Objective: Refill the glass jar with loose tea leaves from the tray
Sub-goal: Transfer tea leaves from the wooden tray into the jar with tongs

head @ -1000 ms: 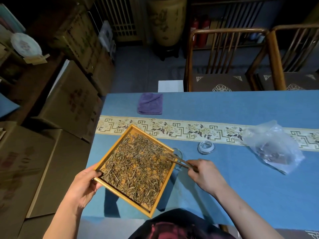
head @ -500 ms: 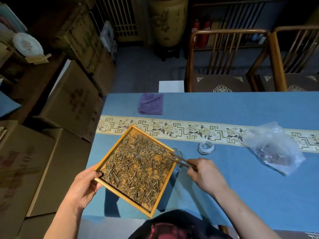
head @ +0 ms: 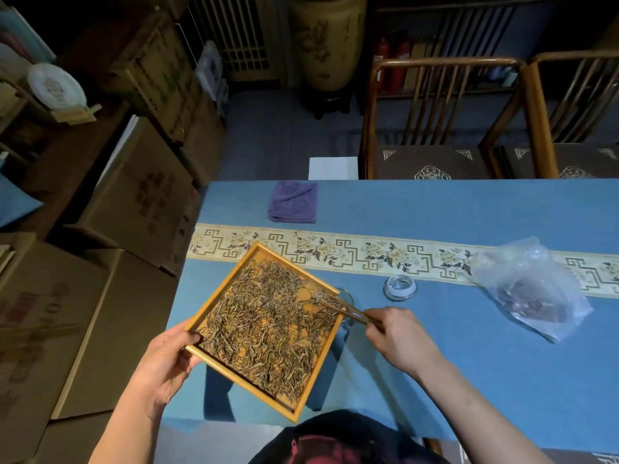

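Note:
A square wooden tray point(head: 221, 291) full of loose tea leaves point(head: 268, 326) is held tilted above the blue table. My left hand point(head: 167, 356) grips its left corner, thumb over the rim. My right hand point(head: 397, 336) pinches wooden tongs point(head: 345, 309), whose tips reach into the leaves at the tray's right corner. The glass jar point(head: 345, 296) stands on the table just behind that corner, mostly hidden by the tray. Its glass lid point(head: 400, 288) lies on the table to the right.
A clear plastic bag point(head: 532, 286) with dark contents lies at the right. A folded purple cloth point(head: 294, 202) sits at the far side of the blue table point(head: 469, 363). Two wooden chairs point(head: 435, 128) stand behind it. Cardboard boxes point(head: 134, 202) are stacked to the left.
The tongs' tips have shifted slightly within the leaves at the tray's right corner. The tray and both hands stay almost where they were.

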